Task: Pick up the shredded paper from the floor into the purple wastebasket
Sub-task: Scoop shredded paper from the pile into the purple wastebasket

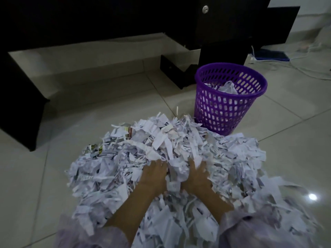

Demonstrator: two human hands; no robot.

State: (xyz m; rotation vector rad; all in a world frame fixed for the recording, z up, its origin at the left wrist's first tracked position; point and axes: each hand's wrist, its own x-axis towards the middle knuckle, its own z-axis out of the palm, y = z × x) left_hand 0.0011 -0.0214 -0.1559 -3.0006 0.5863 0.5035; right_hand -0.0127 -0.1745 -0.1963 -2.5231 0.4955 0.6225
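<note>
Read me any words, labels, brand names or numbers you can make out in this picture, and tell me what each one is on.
None can be read.
shredded paper: dark print on many strips, too small and blurred to read.
purple wastebasket: no label visible.
dark cabinet: a round metal lock, no text.

No legible text anywhere. Shredded paper [161, 158] strips carry dark print marks, too small and blurred to read. A few strips at the pile's upper left show coloured printing, unreadable too. Purple wastebasket [229, 104]: no label or brand visible. Dark cabinet [232, 24]: round metal lock only, no marking that can be made out.
</note>
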